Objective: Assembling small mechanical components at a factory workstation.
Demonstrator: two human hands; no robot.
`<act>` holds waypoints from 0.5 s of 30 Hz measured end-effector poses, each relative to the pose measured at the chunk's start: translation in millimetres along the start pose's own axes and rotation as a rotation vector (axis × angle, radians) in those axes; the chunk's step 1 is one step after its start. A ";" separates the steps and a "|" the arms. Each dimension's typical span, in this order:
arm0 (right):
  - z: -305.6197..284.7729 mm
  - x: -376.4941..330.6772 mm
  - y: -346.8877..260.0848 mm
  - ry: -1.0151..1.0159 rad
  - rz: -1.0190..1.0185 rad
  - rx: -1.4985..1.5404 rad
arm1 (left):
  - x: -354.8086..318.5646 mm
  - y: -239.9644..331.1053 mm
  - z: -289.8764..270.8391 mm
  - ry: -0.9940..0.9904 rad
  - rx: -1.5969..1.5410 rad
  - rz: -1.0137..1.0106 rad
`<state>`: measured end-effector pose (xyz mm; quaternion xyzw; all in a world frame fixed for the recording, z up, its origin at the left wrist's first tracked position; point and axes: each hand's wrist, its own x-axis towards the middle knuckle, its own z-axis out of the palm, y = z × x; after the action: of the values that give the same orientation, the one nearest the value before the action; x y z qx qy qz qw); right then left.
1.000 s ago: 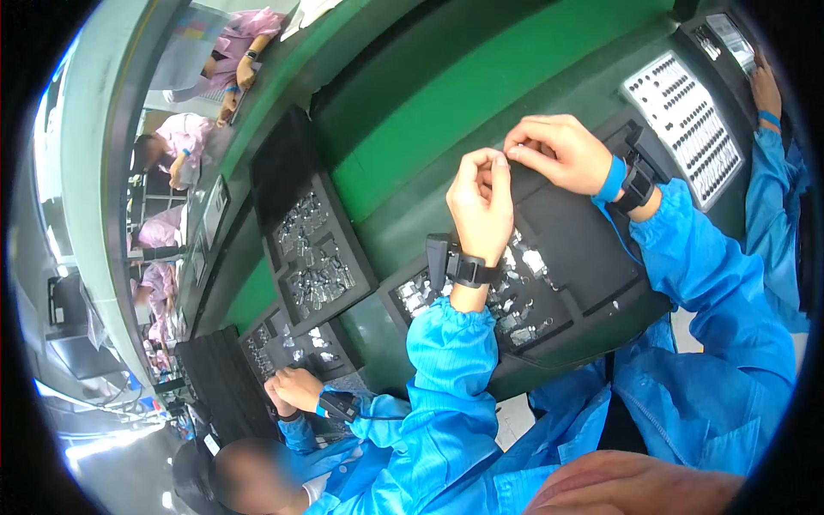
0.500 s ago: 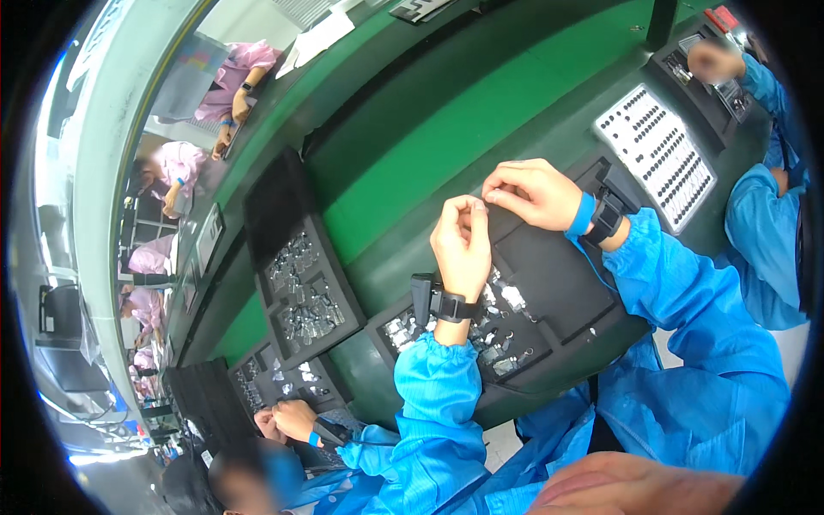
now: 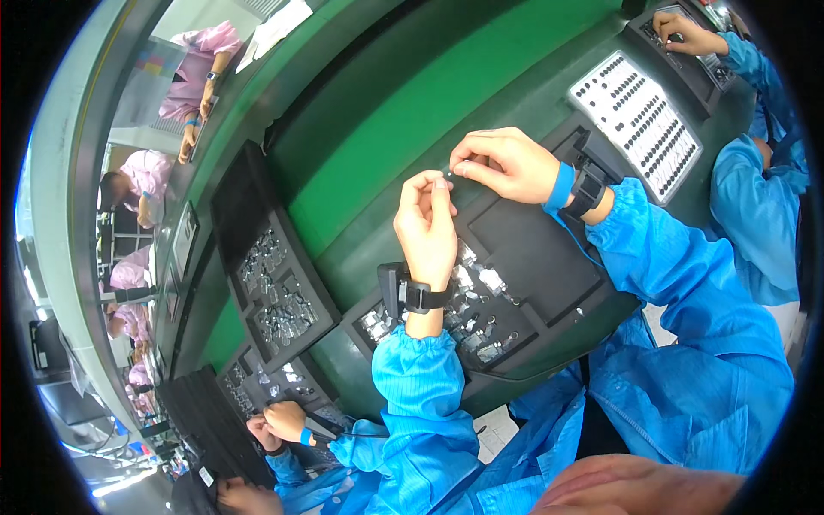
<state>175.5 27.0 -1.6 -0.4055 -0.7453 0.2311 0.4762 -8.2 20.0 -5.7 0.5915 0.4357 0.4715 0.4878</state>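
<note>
My left hand [image 3: 427, 225] and my right hand [image 3: 512, 165] are raised close together over the far edge of a black foam tray [image 3: 549, 240]. Thumb and forefinger are pinched on each hand. A tiny pale piece [image 3: 450, 174] shows at my right fingertips, too small to name. Whatever my left fingers hold is hidden. Below my left wrist, a compartment of the tray holds several small clear-and-metal pieces [image 3: 491, 280] with little rings. One small white bit [image 3: 579, 311] lies near the tray's front edge.
Left of me stands another black tray [image 3: 328, 319] with similar pieces. On the right lies a white tray [image 3: 592, 90] with rows of black dots. Co-workers' hands work at a tray at the lower left [image 3: 283, 421] and one at the upper right [image 3: 687, 34].
The whole view has shifted, so the scene sits further left and up. My fingertips are slightly apart, with a tiny pale piece visible between them. The co-worker's hand at upper right has moved.
</note>
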 end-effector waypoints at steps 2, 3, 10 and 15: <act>-2.5 0.4 -6.8 -0.070 0.101 0.001 | -0.7 0.6 0.1 -0.011 0.017 -0.002; -3.6 0.7 -8.4 -0.069 0.099 0.001 | -0.9 1.5 0.1 -0.025 0.034 -0.005; 2.9 0.1 0.9 -0.053 0.034 0.001 | 1.3 -1.8 -5.4 -0.073 0.045 -0.050; 0.8 -1.5 1.7 -0.033 -0.015 0.021 | 2.0 -3.0 -3.2 -0.073 0.044 -0.021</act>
<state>175.8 26.8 -4.0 -0.3910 -0.7537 0.2420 0.4695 -11.2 22.9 -8.2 0.6143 0.4341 0.4349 0.4950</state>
